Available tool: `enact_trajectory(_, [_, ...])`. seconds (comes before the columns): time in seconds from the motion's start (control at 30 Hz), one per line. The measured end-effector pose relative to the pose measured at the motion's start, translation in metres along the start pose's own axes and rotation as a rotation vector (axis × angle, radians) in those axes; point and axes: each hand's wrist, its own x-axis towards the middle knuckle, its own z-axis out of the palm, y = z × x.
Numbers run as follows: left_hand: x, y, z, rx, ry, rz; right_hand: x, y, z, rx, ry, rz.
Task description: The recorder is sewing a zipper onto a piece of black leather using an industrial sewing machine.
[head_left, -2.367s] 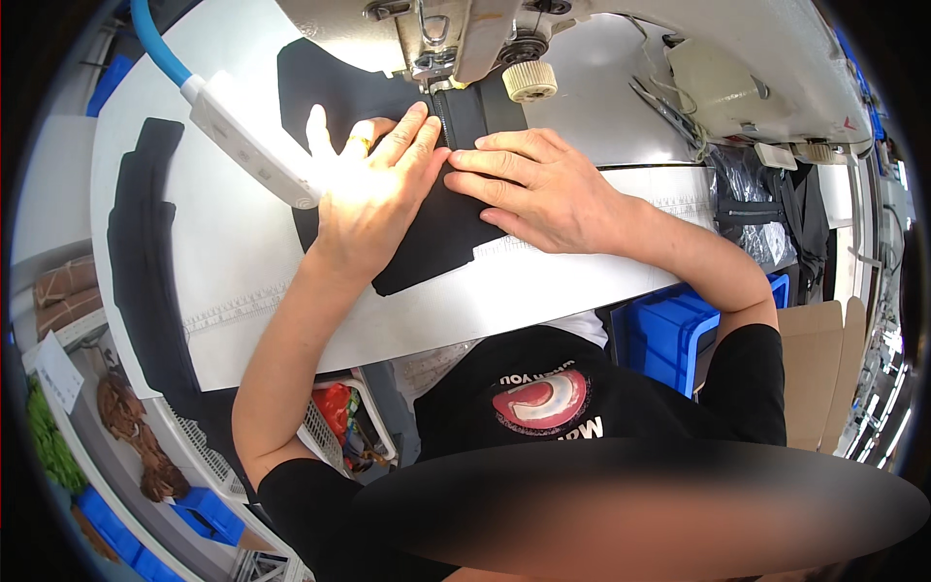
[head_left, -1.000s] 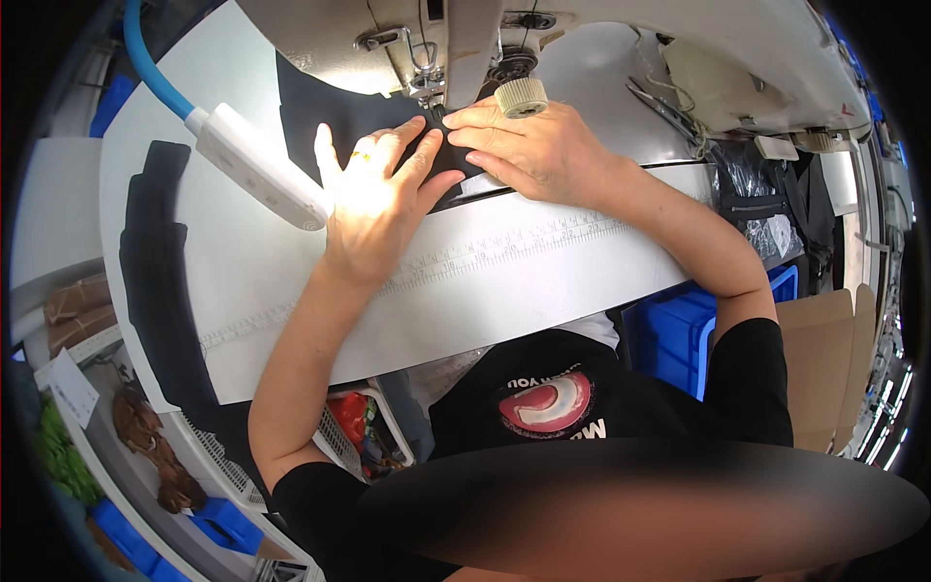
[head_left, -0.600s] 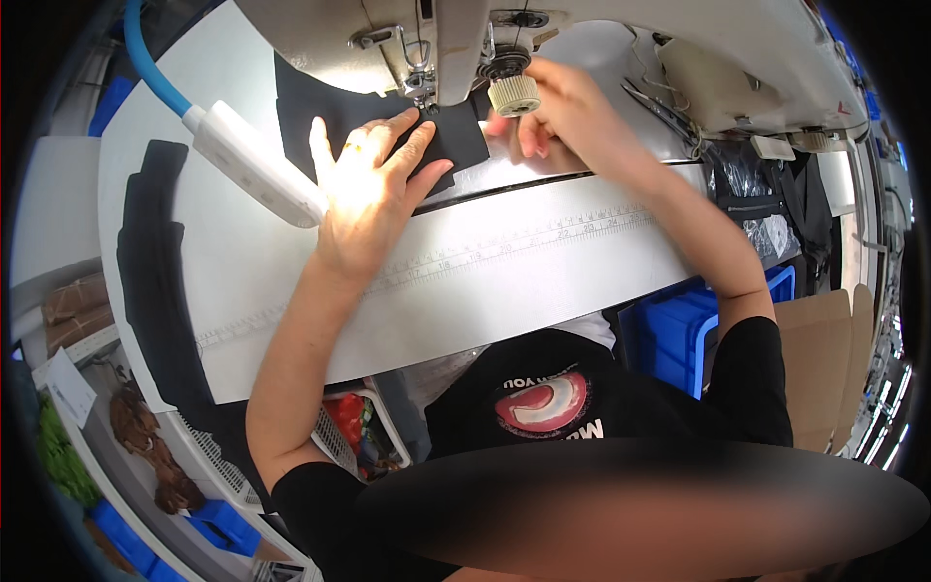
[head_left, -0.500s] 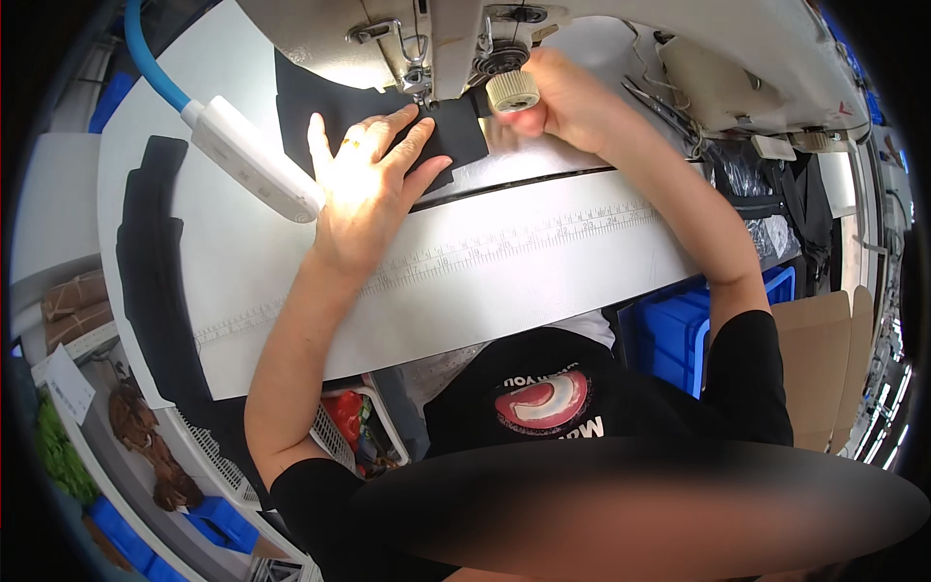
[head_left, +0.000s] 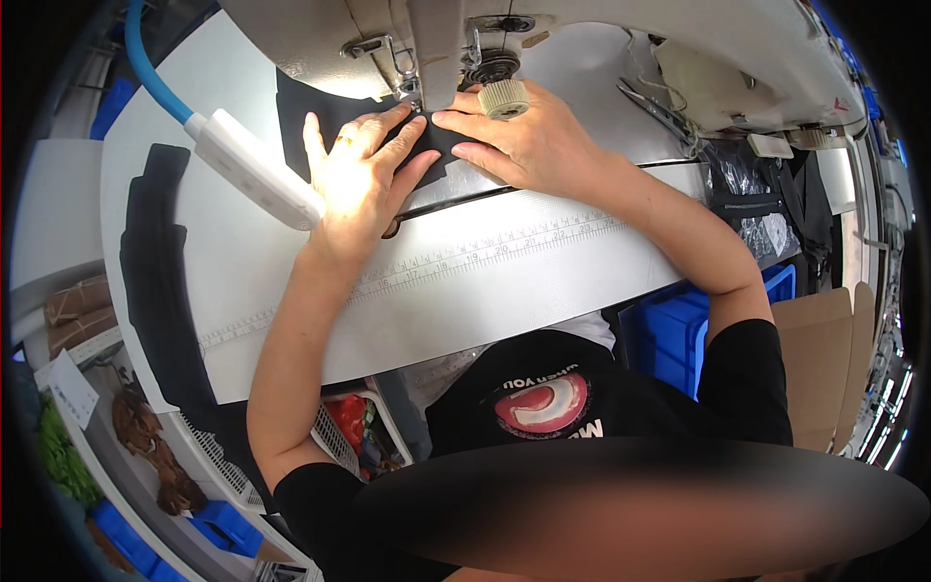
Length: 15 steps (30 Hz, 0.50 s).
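Black fabric (head_left: 301, 116) lies beneath the presser foot (head_left: 415, 102) of a cream sewing machine (head_left: 320, 44). My left hand (head_left: 361, 175) rests on the fabric with fingers spread, a gold ring on one, tips just left of and below the foot. My right hand (head_left: 529, 141) is open, its fingertips on the fabric to the right of the foot. Part of it sits behind the ridged white knob (head_left: 503, 99). The fabric under both hands is mostly hidden. A white lamp (head_left: 257, 170) on a blue flexible arm reaches beside my left hand.
The white table (head_left: 485, 281) carries a printed ruler and, at left, a black fabric strip (head_left: 155, 272). Scissors (head_left: 652, 112) and bagged black items (head_left: 752, 204) lie at right. A blue bin (head_left: 669, 344) and cardboard (head_left: 819, 369) stand below, baskets (head_left: 213, 446) at lower left.
The fabric has moved away from me, uncovering the ruler. My right hand went up behind the knob half a second ago and is now back down-left on the fabric, fingers stretched out.
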Motion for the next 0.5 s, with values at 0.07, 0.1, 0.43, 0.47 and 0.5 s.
enact_trajectory(0.07, [0.0,-0.001,0.0,-0.024,-0.041,-0.008,0.0,-0.001,0.0,0.009,0.0,0.007])
enact_trajectory(0.1, [-0.001,0.0,0.0,-0.021,-0.046,-0.008,0.0,-0.002,0.0,0.022,-0.002,0.013])
enact_trajectory(0.43, [0.002,-0.003,0.006,0.041,0.053,0.034,0.0,0.004,0.001,0.067,-0.024,0.045])
enact_trajectory(0.47, [0.002,-0.002,0.005,0.039,0.053,0.038,-0.001,0.008,0.003,0.173,-0.001,0.132])
enact_trajectory(0.5, [0.001,-0.001,0.005,0.038,0.03,0.026,-0.003,0.01,0.004,0.278,0.024,0.218])
